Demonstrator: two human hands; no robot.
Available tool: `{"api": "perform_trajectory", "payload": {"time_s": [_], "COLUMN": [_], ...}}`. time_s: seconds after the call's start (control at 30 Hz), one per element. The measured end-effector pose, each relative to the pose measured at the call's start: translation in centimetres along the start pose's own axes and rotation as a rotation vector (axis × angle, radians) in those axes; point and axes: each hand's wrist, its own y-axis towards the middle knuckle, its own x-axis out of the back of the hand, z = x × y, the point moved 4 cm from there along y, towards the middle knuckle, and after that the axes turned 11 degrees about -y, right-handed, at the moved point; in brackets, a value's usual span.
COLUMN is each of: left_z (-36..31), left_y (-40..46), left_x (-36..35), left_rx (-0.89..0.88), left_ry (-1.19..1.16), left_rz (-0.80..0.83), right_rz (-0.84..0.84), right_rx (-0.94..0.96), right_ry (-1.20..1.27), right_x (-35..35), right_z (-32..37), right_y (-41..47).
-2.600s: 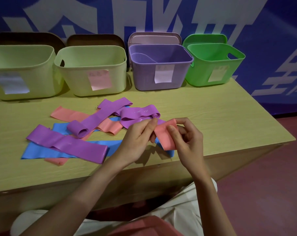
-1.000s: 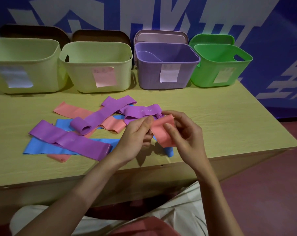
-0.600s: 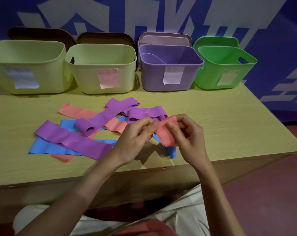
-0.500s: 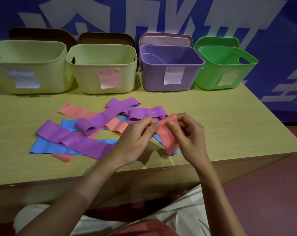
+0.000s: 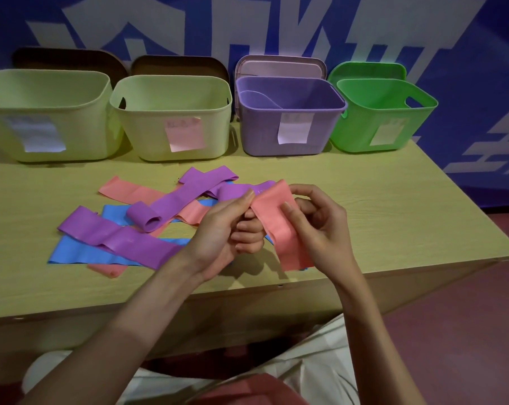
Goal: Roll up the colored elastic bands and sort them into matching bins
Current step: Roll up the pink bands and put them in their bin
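the light wooden counter [image 5: 393,217] stretched in front of me, against a blue wall with large white characters [image 5: 305,30]. along its far edge stood four bins in a row: a pale green bin [image 5: 43,112] at the left, a second pale green bin [image 5: 171,112] with a pink label, a purple bin [image 5: 291,118] with a white label, and a bright green bin [image 5: 384,115] at the right. each had a lid propped upright behind it. nearer to me lay a loose heap of flat bands, overlapping one another: purple bands [image 5: 116,241], one of them curled into a partial roll [image 5: 148,219] at its near end, blue bands [image 5: 81,254] beneath them, and pink bands [image 5: 124,190]. just above the counter's near edge i held one pink band [image 5: 282,226] in both hands. my left hand [image 5: 227,229] pinched its upper edge between thumb and curled fingers, and my right hand [image 5: 320,226] gripped it with the thumb pressed on its front face, the loose end hanging down toward the counter.
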Motion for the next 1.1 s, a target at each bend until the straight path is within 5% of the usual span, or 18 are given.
{"api": "perform_trajectory", "payload": {"time_s": [0.27,0.43,0.53,0.73,1.0,1.1], "left_z": [0.6,0.0,-0.5,-0.6,-0.9,-0.4], "left_y": [-0.2,0.2,-0.3,-0.6,-0.4,-0.5], "left_x": [0.1,0.6,0.7,0.0,0.5,0.6], "left_rx": [0.139,-0.191,-0.388,-0.559,-0.556,-0.399], "left_ry": [0.043,0.584,0.814,1.237,1.039,0.722], "left_rz": [-0.009,-0.116,-0.039,0.008,-0.078,-0.086], "right_rz": [0.045,0.012,0.015,0.054,0.117,0.159], "right_rx": [0.020,-0.027,-0.039,-0.063,-0.035,-0.008], "right_ry": [-0.023,-0.041,-0.039,-0.010,0.040,0.080], "right_x": [-0.2,0.0,0.0,-0.6,-0.9,-1.1], "right_z": [-0.2,-0.6,-0.6,-0.9,-0.3,0.1], "right_y": [-0.3,-0.4,-0.6,-0.8,-0.7,-0.6]}}
